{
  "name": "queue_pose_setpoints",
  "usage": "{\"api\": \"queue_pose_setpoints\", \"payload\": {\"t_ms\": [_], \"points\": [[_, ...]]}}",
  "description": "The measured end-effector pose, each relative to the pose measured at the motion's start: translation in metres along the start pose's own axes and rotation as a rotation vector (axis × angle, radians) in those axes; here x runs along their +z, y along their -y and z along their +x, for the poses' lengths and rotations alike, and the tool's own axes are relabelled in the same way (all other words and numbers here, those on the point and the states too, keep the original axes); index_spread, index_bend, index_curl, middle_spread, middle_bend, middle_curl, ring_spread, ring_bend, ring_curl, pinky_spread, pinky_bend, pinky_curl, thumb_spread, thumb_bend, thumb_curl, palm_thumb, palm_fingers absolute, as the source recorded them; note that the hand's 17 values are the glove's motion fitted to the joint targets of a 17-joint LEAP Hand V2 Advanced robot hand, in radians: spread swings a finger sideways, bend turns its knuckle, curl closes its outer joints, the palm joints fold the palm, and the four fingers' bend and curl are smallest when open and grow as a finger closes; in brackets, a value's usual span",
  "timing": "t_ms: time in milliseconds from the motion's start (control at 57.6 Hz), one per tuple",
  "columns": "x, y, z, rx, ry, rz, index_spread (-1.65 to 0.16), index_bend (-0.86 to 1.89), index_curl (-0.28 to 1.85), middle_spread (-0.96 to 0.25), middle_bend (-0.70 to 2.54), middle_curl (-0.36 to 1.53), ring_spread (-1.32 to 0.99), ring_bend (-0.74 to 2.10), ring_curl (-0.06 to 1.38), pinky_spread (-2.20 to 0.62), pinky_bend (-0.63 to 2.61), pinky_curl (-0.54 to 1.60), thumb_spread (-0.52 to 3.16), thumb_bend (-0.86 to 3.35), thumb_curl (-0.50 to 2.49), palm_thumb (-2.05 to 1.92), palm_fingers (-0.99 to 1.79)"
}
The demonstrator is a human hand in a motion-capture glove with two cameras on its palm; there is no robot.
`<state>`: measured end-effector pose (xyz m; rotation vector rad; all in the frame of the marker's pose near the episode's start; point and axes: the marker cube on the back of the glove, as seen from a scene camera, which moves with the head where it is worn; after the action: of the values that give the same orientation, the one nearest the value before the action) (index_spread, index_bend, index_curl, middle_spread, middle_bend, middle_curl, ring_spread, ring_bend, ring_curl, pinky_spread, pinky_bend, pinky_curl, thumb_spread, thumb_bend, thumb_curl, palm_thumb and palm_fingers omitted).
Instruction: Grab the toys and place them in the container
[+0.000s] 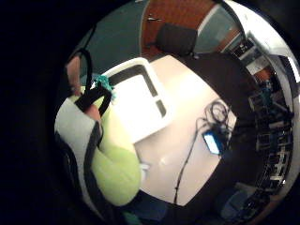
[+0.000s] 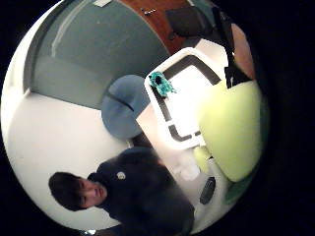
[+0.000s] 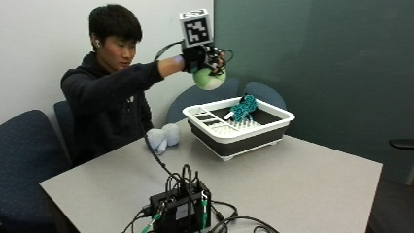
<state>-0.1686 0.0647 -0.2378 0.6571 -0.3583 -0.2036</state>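
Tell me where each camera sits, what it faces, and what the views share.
Outside view: across the table, facing the person; hand holds green toy above container.
Little-finger palm view: looks down at the container and table; strapped fingers show.
Thumb palm view: looks down at container and the person's head.
All share the teal toy.

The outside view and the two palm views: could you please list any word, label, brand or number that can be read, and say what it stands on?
None can be read in any view.
The black box with cables on the table shows no legible label.
The green plush toy in the right hand, the teal toy, the white container and the pale plush toy bear no print.
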Motion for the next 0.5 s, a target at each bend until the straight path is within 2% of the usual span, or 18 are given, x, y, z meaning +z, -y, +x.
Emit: {"api": "queue_pose_setpoints", "payload": {"t_ms": [104,243,312,347,364,399,451,503], "points": [[0.061,0.048,-0.043,-0.005,-0.197,0.006,-0.44,0.96,0.87,-0.42,1.05,0.68,-0.60,1.32,0.85,-0.40,1.25,0.62,0.00,0.48,0.98,0.81,0.60],[0.108,0.078,-0.059,-0.045,-0.216,-0.056,-0.44,0.94,0.96,-0.41,1.05,0.75,-0.60,1.33,0.87,-0.39,1.34,0.65,-0.06,0.46,1.00,0.77,0.41],[0.117,0.081,-0.052,-0.038,-0.226,-0.136,-0.42,0.83,0.97,-0.40,0.97,0.76,-0.58,1.30,0.87,-0.39,1.38,0.64,-0.01,0.41,1.00,0.73,0.20],[0.117,0.079,-0.044,-0.029,-0.269,-0.160,-0.39,0.67,0.93,-0.35,0.86,0.73,-0.54,1.22,0.85,-0.35,1.41,0.65,0.12,0.41,1.01,0.69,-0.08],[0.117,0.078,-0.044,-0.034,-0.254,-0.167,-0.38,0.63,0.90,-0.30,0.71,0.68,-0.48,1.09,0.82,-0.28,1.36,0.64,0.23,0.39,1.01,0.62,-0.41],[0.112,0.072,-0.049,-0.048,-0.180,-0.169,-0.37,0.52,0.84,-0.22,0.56,0.62,-0.39,0.84,0.77,-0.21,1.35,0.62,0.37,0.35,0.98,0.55,-0.63],[0.097,0.062,-0.045,-0.017,-0.116,-0.142,-0.35,0.37,0.75,-0.15,0.41,0.56,-0.28,0.56,0.69,-0.13,1.27,0.57,0.55,0.28,0.92,0.43,-0.68],[0.076,0.051,-0.030,0.054,-0.102,-0.111,-0.33,0.25,0.69,-0.10,0.29,0.51,-0.21,0.38,0.61,-0.08,1.17,0.53,0.70,0.25,0.87,0.39,-0.59]]}}
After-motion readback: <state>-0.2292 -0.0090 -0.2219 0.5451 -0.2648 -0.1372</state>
